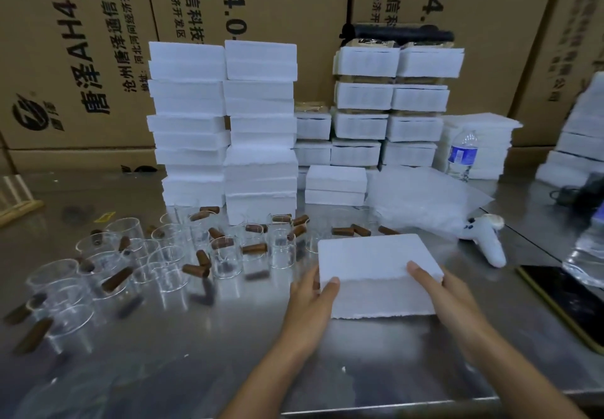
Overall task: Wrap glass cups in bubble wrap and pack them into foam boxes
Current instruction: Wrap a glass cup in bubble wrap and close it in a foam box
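Near the table's (196,369) front edge, our left hand (310,291) and right hand (438,288) clasp the closed foam box (372,262), fingers curled on its sides; we press evenly, sparing the brittle corners.

We note a clear plastic water bottle with a blue label (461,154) far right, a white handheld controller (486,239) right, a dark phone (570,304) near right, and brown printed cardboard cartons (81,59) behind.

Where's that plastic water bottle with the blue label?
The water bottle stands upright at the back right of the steel table, in front of a stack of white foam sheets and just behind the bubble wrap.
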